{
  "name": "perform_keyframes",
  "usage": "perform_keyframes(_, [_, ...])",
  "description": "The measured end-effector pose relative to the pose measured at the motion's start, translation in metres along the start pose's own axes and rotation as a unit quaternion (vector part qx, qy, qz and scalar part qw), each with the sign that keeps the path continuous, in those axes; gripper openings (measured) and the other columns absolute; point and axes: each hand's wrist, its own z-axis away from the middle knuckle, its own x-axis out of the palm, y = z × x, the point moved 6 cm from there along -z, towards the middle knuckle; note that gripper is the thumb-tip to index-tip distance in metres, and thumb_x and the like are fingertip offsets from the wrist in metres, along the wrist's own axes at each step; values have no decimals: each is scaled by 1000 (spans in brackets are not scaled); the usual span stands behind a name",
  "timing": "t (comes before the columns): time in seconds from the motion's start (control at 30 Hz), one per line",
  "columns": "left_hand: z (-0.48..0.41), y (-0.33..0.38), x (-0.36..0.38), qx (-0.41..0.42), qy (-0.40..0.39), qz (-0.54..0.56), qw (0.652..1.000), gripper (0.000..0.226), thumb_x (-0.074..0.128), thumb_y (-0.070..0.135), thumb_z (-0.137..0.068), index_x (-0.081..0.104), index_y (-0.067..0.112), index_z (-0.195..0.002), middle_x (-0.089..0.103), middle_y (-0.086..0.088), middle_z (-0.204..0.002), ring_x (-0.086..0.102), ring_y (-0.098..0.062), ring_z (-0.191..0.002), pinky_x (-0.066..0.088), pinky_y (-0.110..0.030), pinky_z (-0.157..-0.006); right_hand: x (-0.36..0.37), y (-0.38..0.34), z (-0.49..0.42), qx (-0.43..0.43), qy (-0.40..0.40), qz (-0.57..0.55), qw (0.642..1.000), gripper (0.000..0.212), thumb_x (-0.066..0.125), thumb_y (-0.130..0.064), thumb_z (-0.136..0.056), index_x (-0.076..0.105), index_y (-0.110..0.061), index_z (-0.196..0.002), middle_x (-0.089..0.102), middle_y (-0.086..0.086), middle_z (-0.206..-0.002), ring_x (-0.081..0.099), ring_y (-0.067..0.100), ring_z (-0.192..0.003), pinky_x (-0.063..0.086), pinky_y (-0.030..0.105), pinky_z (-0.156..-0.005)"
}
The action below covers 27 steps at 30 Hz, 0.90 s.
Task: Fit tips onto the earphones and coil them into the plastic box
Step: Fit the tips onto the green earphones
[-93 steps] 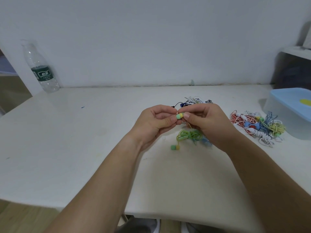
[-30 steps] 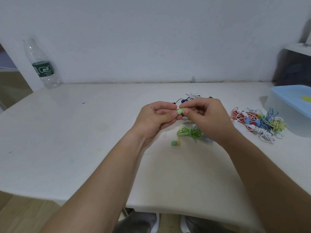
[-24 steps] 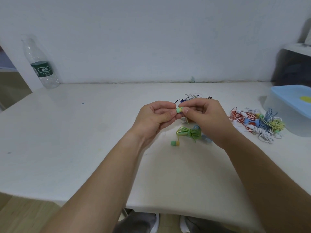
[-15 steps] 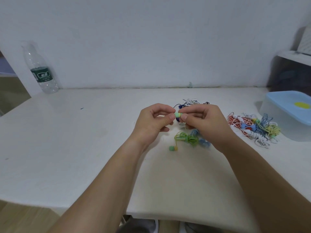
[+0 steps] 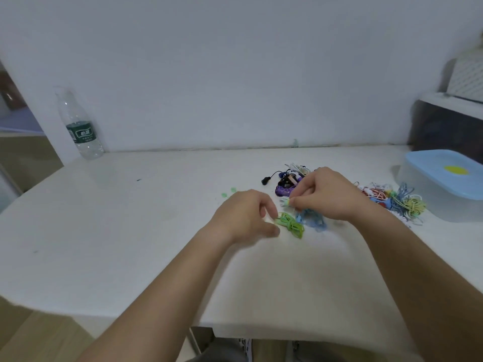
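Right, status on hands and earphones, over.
Right hand pinches pale green earbud. Left hand at green cable bundle, grip unclear. Blue-lidded plastic box shut.

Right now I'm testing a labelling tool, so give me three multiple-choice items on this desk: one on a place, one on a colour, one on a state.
1. Where does the water bottle stand? A) back left corner B) in the middle C) near edge
2. What colour is the lid of the plastic box? A) red B) blue C) black
3. What is the right hand doing? A) lying flat B) gripping the bottle C) pinching a green earbud
Answers: 1 A, it stands far back on the left; 2 B, the lid is plainly blue; 3 C, it holds the earbud in a pinch.
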Motion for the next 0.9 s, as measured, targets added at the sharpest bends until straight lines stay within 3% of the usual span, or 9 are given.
perform_keyframes(0.13, [7,6,9,-14,11,-98,995,23,78,49,-73,68,32,-86,63,12,-84,58,-7,-76,45,-27,-64,7,7,10,16,13,19,1000,6,76,-23,-80,76,-25,-75,70,-13,-62,67,4,-71,56,28,-74])
perform_keyframes(0.3, [11,16,21,-16,40,-102,994,21,72,44,-79,59,29,-85,67,11,-88,63,-15,-84,50,-29,-68,13,18,22,18,47,91,995,10,73,-39,-80,72,-31,-74,58,-15,-63,56,1,-66,40,26,-58])
perform_keyframes(0.5, [7,40,34,58,62,-104,991,34,70,33,-86,49,34,-112,63,10,-95,59,-20,-90,46,-34,-69,-50,60,32,62,184,-35,980,14,65,-26,-88,73,-21,-78,66,-4,-62,60,14,-60,41,26,-59])
perform_keyframes(0.6, [1,48,36,71,80,-99,989,24,64,28,-87,54,35,-108,65,10,-93,57,-18,-88,44,-32,-66,-81,85,42,90,247,-55,963,14,63,-23,-87,73,-19,-78,65,-5,-59,57,12,-55,39,25,-53])
perform_keyframes(0.7, [-7,51,37,62,85,-112,988,21,57,20,-87,54,35,-102,66,8,-91,57,-19,-85,47,-33,-67,-106,101,49,90,290,-65,951,14,64,-24,-87,72,-21,-76,67,-3,-61,62,14,-64,49,31,-67])
perform_keyframes(0.8, [-13,55,36,54,102,-131,985,23,59,17,-82,46,31,-95,63,6,-85,59,-24,-79,49,-36,-64,-124,111,51,84,298,-68,948,15,63,-21,-90,72,-19,-79,71,-2,-62,59,2,-52,51,31,-69])
perform_keyframes(0.9, [-17,71,33,57,96,-195,974,23,56,9,-78,51,25,-94,61,2,-88,60,-27,-81,46,-33,-63,-140,119,52,74,295,-29,952,16,60,-13,-92,74,-20,-93,75,-2,-84,65,6,-65,54,33,-81])
